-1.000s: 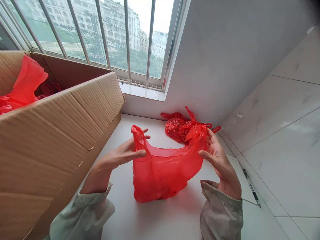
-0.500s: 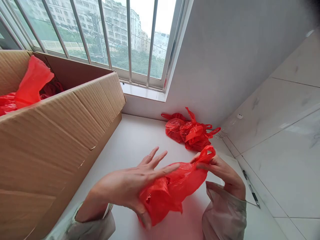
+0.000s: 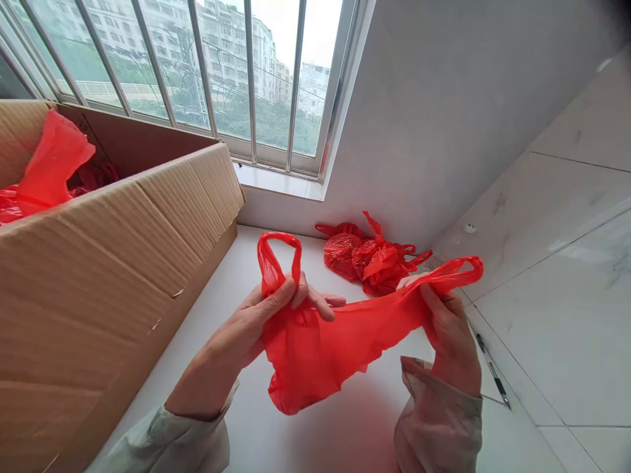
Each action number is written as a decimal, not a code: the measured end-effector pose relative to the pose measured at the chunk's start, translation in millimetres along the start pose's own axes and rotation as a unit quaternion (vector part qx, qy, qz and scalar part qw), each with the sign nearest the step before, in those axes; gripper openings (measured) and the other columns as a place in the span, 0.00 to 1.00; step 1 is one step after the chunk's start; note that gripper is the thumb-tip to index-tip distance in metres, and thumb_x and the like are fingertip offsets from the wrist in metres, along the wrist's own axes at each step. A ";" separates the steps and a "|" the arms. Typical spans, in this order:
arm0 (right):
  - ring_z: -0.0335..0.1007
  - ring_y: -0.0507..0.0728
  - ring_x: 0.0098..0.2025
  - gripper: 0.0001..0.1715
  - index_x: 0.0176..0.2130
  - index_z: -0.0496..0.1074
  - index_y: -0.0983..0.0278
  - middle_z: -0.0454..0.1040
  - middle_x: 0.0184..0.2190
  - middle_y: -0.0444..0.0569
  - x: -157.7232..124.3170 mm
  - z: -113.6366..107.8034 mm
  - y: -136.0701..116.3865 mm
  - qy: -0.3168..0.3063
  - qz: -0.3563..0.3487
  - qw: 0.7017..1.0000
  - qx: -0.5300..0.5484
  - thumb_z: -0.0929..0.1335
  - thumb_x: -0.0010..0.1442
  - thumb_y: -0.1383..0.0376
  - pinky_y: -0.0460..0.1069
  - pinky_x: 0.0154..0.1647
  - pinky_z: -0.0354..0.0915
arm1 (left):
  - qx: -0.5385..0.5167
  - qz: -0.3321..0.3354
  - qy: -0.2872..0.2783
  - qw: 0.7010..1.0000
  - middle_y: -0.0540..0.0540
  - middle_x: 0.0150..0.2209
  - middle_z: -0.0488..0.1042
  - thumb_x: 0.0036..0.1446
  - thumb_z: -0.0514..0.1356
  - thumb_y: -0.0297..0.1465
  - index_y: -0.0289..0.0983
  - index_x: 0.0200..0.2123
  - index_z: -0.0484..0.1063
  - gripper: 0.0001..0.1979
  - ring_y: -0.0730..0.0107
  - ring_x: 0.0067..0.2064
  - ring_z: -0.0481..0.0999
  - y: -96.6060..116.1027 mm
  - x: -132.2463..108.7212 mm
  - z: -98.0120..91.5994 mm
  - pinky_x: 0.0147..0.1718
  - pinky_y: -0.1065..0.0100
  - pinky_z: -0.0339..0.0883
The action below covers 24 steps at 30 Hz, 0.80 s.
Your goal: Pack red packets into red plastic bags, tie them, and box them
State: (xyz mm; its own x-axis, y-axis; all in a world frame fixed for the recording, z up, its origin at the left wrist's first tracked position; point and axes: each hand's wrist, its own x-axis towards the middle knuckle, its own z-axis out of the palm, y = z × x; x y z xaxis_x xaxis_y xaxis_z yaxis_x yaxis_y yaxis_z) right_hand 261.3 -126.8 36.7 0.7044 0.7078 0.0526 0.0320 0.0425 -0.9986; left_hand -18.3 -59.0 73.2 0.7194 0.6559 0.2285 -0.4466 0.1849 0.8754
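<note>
A red plastic bag [image 3: 340,341] is stretched between my two hands above the white table. My left hand [image 3: 276,312] pinches the bag below its left handle loop, which stands up above the thumb; some of its fingers reach out to the right. My right hand [image 3: 441,318] grips the gathered top at the other end, and that handle loop sticks out to the right. The bag's lower part sags at the left; what is inside, if anything, cannot be seen.
Several tied red bags [image 3: 374,259] lie against the wall at the back of the table [image 3: 217,276]. A large cardboard box [image 3: 148,243] holding red bags stands at the left. A pen [image 3: 493,371] lies by the tiled wall at right. Behind is a barred window [image 3: 276,85].
My left hand, spread over the bag before, has closed on its left handle side. The bag is now pulled out wide between both hands, its right handle moved further right.
</note>
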 end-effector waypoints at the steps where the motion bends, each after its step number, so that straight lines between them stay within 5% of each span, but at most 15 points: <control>1: 0.76 0.57 0.41 0.23 0.41 0.76 0.59 0.79 0.40 0.46 -1.1 2.6 -1.4 0.002 0.008 1.000 0.030 0.75 0.51 0.48 0.49 0.35 0.70 | -0.034 0.004 0.022 0.999 0.48 0.31 0.79 0.68 0.56 0.42 0.38 0.28 0.68 0.18 0.58 0.51 0.78 -1.5 1.5 0.1 0.50 0.63 0.71; 4: 0.75 0.56 0.36 0.21 0.38 0.77 0.60 0.79 0.36 0.46 -0.4 13.0 -3.4 -0.053 -0.030 0.995 0.076 0.75 0.52 0.48 0.48 0.33 0.69 | -0.053 0.009 0.090 0.994 0.55 0.19 0.68 0.66 0.58 0.42 0.39 0.28 0.63 0.18 0.71 0.31 0.76 -8.1 7.7 -0.3 0.44 0.68 0.71; 7: 0.71 0.54 0.32 0.17 0.34 0.77 0.61 0.77 0.31 0.45 3.3 24.9 -2.9 -0.144 -0.097 0.984 0.049 0.74 0.54 0.51 0.49 0.34 0.68 | 0.031 -0.048 0.140 0.988 0.60 0.17 0.56 0.65 0.59 0.43 0.38 0.29 0.61 0.18 0.79 0.19 0.58 -20.7 14.5 -4.8 0.34 0.71 0.68; 10: 0.69 0.53 0.33 0.09 0.33 0.78 0.62 0.75 0.31 0.45 -5.3 35.2 -8.5 -0.187 -0.212 0.957 -0.064 0.73 0.56 0.58 0.48 0.35 0.66 | 0.141 -0.130 0.123 0.974 0.59 0.23 0.61 0.60 0.64 0.41 0.39 0.38 0.62 0.16 0.79 0.23 0.59 -32.7 17.4 -7.1 0.27 0.74 0.61; 12: 0.67 0.52 0.33 0.03 0.32 0.77 0.61 0.73 0.31 0.44 -21.4 41.7 -16.8 -0.185 -0.303 0.923 -0.147 0.71 0.59 0.65 0.46 0.34 0.64 | 0.185 -0.162 0.054 0.968 0.57 0.29 0.68 0.56 0.68 0.38 0.42 0.53 0.56 0.28 0.74 0.29 0.67 -36.0 16.1 -3.1 0.30 0.72 0.64; 15: 0.65 0.50 0.28 0.12 0.34 0.76 0.60 0.72 0.29 0.42 -51.4 51.7 -29.3 -0.189 -0.379 0.882 -0.206 0.66 0.59 0.75 0.44 0.29 0.62 | 0.282 -0.146 -0.010 0.948 0.52 0.38 0.73 0.49 0.71 0.37 0.43 0.61 0.49 0.43 0.66 0.38 0.72 -34.8 9.9 9.6 0.41 0.62 0.69; 20: 0.71 0.51 0.33 0.24 0.47 0.73 0.58 0.76 0.37 0.41 -76.0 58.2 -36.2 -0.359 -0.302 0.870 -0.154 0.72 0.52 0.76 0.44 0.35 0.68 | 0.433 -0.074 -0.038 0.897 0.47 0.46 0.73 0.56 0.64 0.39 0.40 0.40 0.72 0.11 0.58 0.49 0.71 -28.1 -3.6 23.4 0.51 0.59 0.67; 24: 0.73 0.54 0.40 0.31 0.54 0.73 0.54 0.77 0.40 0.42 -73.3 50.5 -38.5 -0.434 -0.265 0.857 -0.078 0.78 0.51 0.62 0.46 0.42 0.70 | 0.471 0.022 -0.083 0.878 0.49 0.40 0.74 0.64 0.51 0.35 0.40 0.35 0.74 0.13 0.61 0.46 0.71 -23.0 -8.3 21.5 0.51 0.60 0.65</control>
State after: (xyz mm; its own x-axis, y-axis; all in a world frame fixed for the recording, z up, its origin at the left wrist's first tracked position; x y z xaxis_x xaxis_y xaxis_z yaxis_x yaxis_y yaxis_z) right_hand 172.7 -144.7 71.7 -0.2295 0.8792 0.4175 0.3276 0.4737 -0.8175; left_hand -2.5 -84.4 60.4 0.8152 0.5164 0.2623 0.1049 -0.5771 0.8099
